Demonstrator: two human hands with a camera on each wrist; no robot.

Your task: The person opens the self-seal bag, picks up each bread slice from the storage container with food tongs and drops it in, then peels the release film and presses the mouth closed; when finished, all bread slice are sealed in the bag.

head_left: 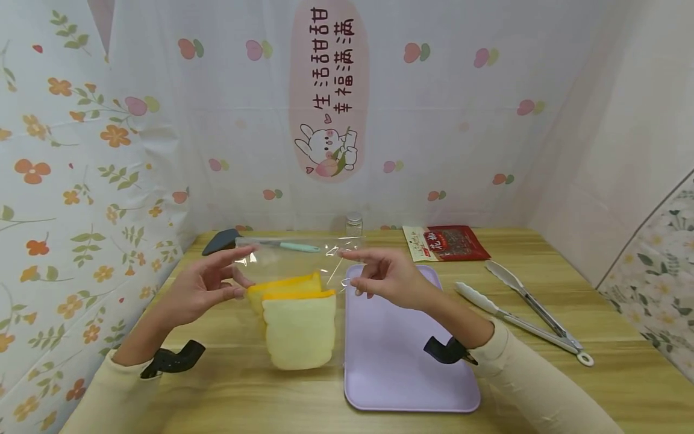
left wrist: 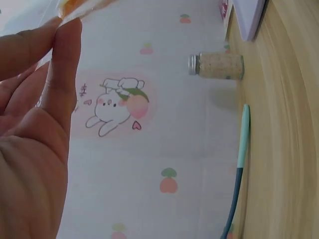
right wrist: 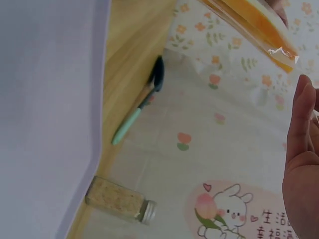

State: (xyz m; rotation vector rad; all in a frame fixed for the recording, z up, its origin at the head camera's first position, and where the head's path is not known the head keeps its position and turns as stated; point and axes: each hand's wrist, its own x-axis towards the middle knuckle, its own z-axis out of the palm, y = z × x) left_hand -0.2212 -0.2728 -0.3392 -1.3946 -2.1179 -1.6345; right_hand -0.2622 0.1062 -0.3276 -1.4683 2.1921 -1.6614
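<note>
A clear plastic bag [head_left: 332, 266] hangs above the table between my two hands, its mouth upward. Inside are two bread slices with orange-yellow crust: a front slice [head_left: 300, 331] with its pale face toward me, and a back slice [head_left: 284, 282] mostly behind it. My left hand [head_left: 197, 289] pinches the left side of the bag's mouth; the left wrist view shows its thumb and finger tips [left wrist: 68, 30] meeting at the film. On the opposite side, my right hand [head_left: 393, 277] pinches the bag's right edge with thumb and fingers, the index stretched along the film.
Below and right of the bag lies a lilac tray [head_left: 401, 361]. Metal tongs [head_left: 534, 328] with white tips lie spread to its right. At the back are a red spice packet [head_left: 450, 242], a small glass jar [head_left: 354, 226] and a dark utensil [head_left: 221, 241] with a mint handle.
</note>
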